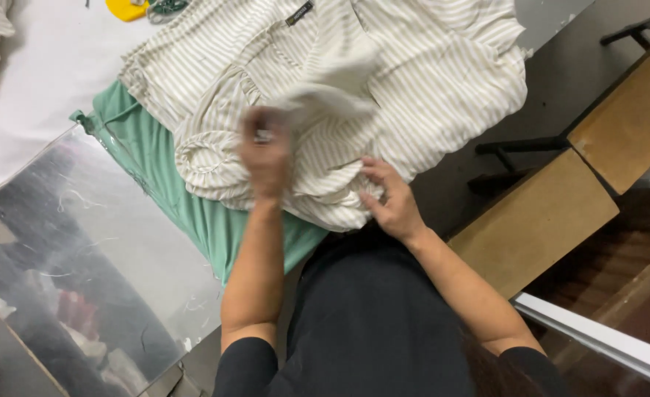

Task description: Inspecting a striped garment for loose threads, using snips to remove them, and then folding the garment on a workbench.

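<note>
A cream garment with thin tan stripes (428,73) lies bunched on the table, over a mint green cloth (192,206). My left hand (266,151) is blurred with motion and grips a fold of the striped fabric, lifting it up off the pile. My right hand (389,198) rests at the garment's near edge, its fingers pinching the gathered hem. Both forearms reach out from my black top at the bottom of the view.
A shiny metal surface (67,257) with stray threads takes up the lower left. A white sheet (45,81) covers the table at the upper left, with a yellow object (125,9) at the top edge. Wooden bench tops (545,213) stand at the right.
</note>
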